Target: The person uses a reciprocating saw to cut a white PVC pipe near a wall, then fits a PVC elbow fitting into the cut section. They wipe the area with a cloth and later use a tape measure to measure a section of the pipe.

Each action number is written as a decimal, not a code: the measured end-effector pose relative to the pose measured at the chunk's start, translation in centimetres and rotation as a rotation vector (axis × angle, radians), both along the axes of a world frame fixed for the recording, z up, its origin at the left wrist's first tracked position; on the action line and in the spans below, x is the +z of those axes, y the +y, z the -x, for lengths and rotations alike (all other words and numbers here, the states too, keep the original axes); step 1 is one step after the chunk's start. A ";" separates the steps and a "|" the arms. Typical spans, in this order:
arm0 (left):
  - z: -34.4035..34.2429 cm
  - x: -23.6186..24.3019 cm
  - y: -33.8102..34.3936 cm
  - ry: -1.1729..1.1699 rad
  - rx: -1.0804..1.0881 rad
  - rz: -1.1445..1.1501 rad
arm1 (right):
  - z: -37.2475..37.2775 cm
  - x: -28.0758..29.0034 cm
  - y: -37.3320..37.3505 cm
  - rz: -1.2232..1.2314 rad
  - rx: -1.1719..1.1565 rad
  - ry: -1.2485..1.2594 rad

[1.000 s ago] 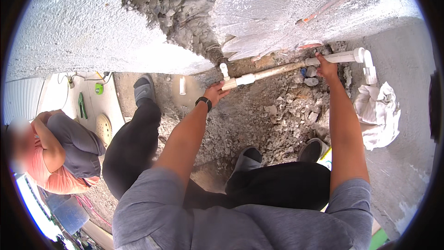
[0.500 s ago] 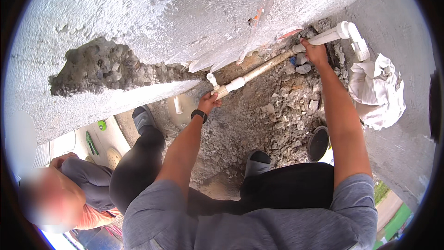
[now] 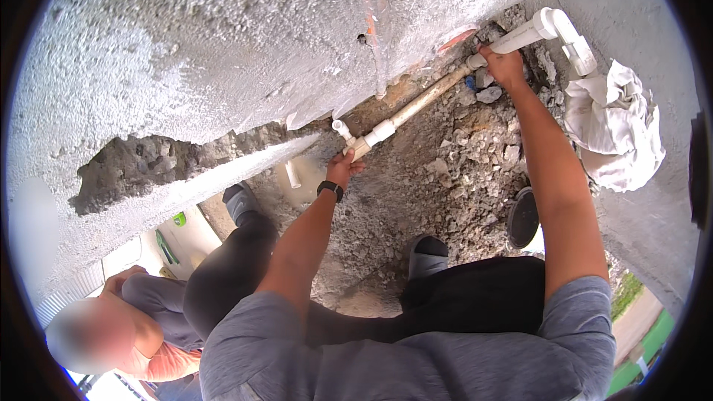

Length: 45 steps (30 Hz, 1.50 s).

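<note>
A long white-beige plastic pipe (image 3: 427, 100) runs slantwise over the dirt along the foot of the wall. At its near left end is a tee fitting (image 3: 359, 150) with a small white elbow (image 3: 342, 128) on its branch. My left hand (image 3: 343, 168) is closed around that fitting, thumb on top. Farther right, my right hand (image 3: 505, 68) grips the pipe near a coupling; some of its fingers are hidden beneath. Beyond it the pipe continues to a large white elbow (image 3: 566, 26), which bends down toward a crumpled white cloth or sack (image 3: 618, 130).
Rubble (image 3: 475, 152) lies beneath the pipe. A short white pipe piece (image 3: 292, 174) sits in the ground left of my left hand. The rough wall (image 3: 223, 37) has a broken-out gap (image 3: 141, 167). A round dark object (image 3: 524, 219) stands by my right forearm. Another person (image 3: 160, 293) crouches at left.
The whole view has shifted and tilted slightly. Both hands keep their grip on the pipe, which shows no clear movement against the ground.
</note>
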State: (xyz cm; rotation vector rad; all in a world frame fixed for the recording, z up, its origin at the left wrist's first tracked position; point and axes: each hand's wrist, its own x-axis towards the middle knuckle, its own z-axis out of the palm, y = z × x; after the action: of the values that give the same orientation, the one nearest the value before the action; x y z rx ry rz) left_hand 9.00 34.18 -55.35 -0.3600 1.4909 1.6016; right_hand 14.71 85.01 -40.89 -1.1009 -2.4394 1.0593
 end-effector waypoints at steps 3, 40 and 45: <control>0.1 0.2 -0.2 -0.023 -0.011 0.022 | 0.0 -0.2 0.0 -0.008 -0.013 0.019; 0.5 1.4 0.7 -0.032 -0.029 0.090 | 0.0 1.0 -0.2 0.071 -0.048 -0.105; 0.3 1.7 0.9 0.024 -0.061 0.114 | 0.1 0.9 -0.1 0.059 -0.061 -0.102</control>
State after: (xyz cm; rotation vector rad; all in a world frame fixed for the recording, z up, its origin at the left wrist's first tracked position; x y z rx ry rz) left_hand 8.69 35.13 -53.68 -0.3565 1.6002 1.4816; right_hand 14.62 84.87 -40.01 -1.2688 -2.4489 1.0884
